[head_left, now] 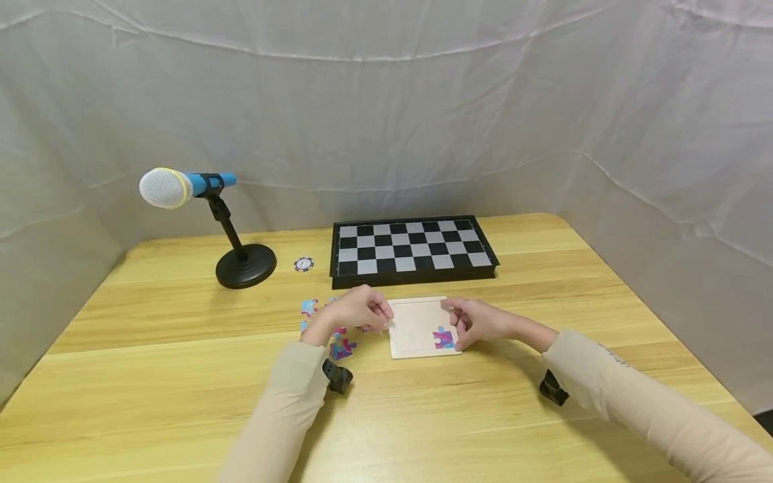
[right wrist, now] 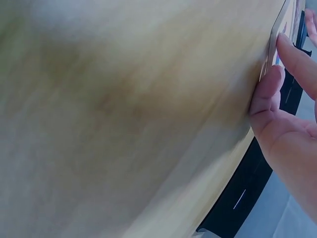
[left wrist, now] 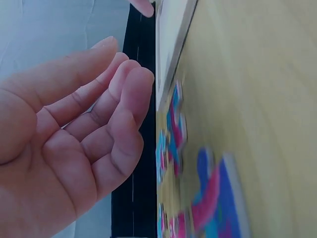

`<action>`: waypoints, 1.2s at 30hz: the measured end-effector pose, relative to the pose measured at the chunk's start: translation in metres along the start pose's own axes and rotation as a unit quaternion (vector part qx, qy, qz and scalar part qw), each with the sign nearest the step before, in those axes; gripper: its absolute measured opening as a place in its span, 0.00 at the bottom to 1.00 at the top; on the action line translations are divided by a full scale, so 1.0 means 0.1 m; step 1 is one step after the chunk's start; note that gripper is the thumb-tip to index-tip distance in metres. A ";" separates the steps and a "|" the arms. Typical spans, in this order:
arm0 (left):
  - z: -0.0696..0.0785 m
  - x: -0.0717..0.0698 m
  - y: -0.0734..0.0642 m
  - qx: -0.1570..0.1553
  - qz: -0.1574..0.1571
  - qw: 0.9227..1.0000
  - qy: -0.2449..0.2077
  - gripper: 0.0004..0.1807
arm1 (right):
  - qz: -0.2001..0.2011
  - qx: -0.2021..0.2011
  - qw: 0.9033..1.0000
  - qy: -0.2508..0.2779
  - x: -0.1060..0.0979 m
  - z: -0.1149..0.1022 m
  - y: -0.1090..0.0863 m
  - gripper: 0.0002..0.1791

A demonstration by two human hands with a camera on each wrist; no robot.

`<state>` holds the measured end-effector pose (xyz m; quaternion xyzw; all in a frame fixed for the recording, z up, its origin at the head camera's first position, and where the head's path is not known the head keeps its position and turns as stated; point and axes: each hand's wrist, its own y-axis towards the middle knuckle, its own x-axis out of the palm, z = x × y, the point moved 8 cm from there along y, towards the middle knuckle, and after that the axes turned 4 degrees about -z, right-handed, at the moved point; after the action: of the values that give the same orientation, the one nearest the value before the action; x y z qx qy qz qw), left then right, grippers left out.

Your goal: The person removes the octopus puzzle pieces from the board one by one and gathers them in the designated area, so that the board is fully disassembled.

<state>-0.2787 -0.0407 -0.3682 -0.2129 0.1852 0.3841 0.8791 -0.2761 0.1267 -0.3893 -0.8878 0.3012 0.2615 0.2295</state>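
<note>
A pale wooden puzzle tray [head_left: 417, 324] lies flat on the table, with one pink and blue jigsaw piece [head_left: 443, 338] in its lower right corner. My right hand [head_left: 477, 322] holds the tray by its right edge, thumb near the lower corner and forefinger farther up. Just off the tray's left side hovers my left hand [head_left: 362, 308]. In the left wrist view its fingers [left wrist: 133, 94] curl loosely and the thumb stands apart, with nothing between them. Under and beside this hand lie several loose jigsaw pieces [head_left: 341, 348], partly hidden by it.
Behind the tray lies a black and white chessboard [head_left: 417, 248]. A blue microphone [head_left: 196, 182] on a black stand [head_left: 246, 265] is at the back left, beside a poker chip [head_left: 304, 264]. Pale cloth [head_left: 386, 100] hangs around the wooden table [head_left: 181, 402].
</note>
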 end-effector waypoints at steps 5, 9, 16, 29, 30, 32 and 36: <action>0.02 0.07 0.13 0.017 -0.013 1.000 0.007 0.02 | -0.003 0.006 1.000 0.018 -0.01 0.02 0.00 0.45; 0.06 0.13 0.21 0.014 -0.012 1.000 0.026 0.03 | -0.007 0.002 0.999 0.040 -0.02 0.05 0.01 0.46; 0.14 0.25 0.29 -0.012 -0.005 1.000 0.009 0.09 | -0.014 0.001 0.996 0.090 -0.02 0.10 0.01 0.46; 0.24 0.40 0.45 -0.008 -0.033 0.998 0.054 0.13 | -0.014 -0.003 0.996 0.084 -0.02 0.11 0.00 0.46; 0.24 0.41 0.46 -0.008 -0.036 0.997 0.061 0.14 | -0.014 -0.005 0.996 0.083 -0.02 0.11 0.00 0.46; 0.24 0.42 0.49 -0.012 -0.041 0.997 0.066 0.14 | -0.014 -0.005 0.996 0.083 -0.02 0.11 0.00 0.46; 0.25 0.45 0.51 -0.022 -0.052 0.995 0.078 0.15 | -0.014 -0.003 0.996 0.084 -0.02 0.11 0.00 0.46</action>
<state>-0.2843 0.0306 -0.3813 -0.2705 0.2334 0.3240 0.8760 -0.2812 0.1336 -0.3962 -0.9116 0.3057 0.1837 0.2045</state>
